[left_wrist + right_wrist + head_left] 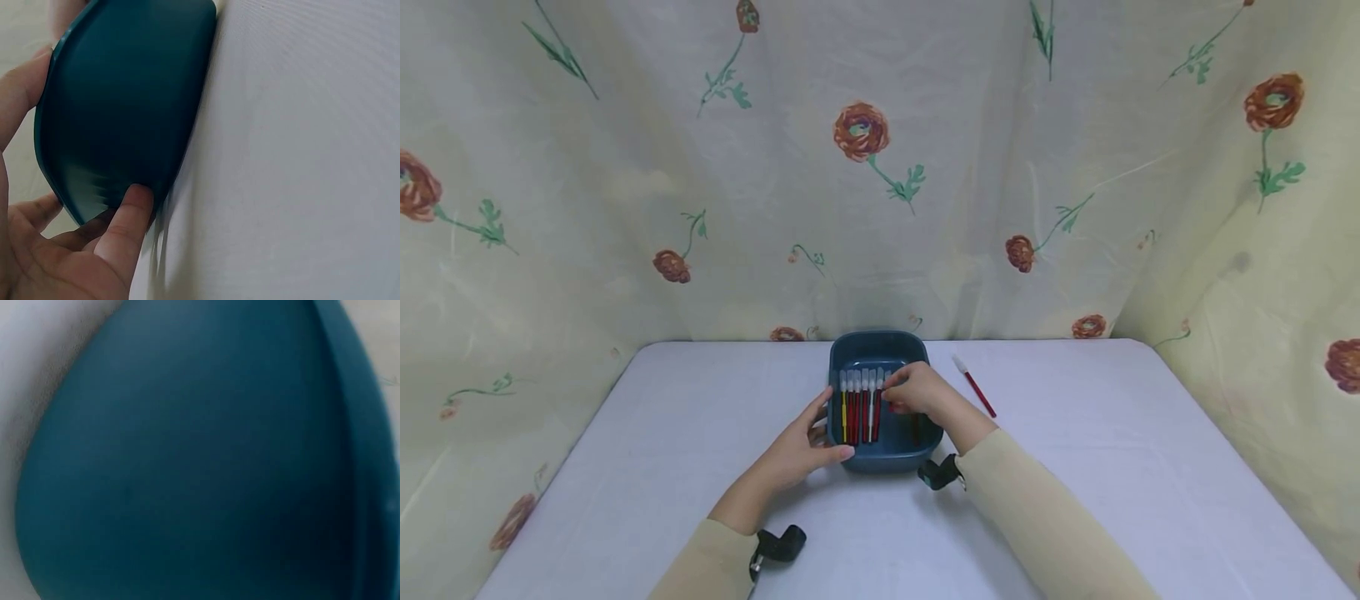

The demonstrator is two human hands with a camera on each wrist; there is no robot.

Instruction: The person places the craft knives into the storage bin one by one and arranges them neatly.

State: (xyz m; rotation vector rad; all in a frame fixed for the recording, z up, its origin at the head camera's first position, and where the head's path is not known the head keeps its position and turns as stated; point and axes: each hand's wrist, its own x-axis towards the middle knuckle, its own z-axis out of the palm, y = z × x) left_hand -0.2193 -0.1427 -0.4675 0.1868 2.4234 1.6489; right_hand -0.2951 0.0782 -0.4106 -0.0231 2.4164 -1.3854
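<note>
Nearest the person, the left hand (pixel 801 450) rests against the near-left outside of a dark teal tray (pixel 880 343) standing on a white table (pixel 662 433), thumb pressed on the tray's near wall and straight fingers laid along its left side, gripping nothing. Over the tray's right half, the right hand (pixel 916 389) reaches in with fingers curled at a row of pens (pixel 861 406) with white caps, mostly red and one yellow, lying side by side inside; whether it pinches one I cannot tell. To the right of the tray, a single red pen (pixel 974 387) lies on the table, and behind the tray hangs a flowered curtain (pixel 880 167).
</note>
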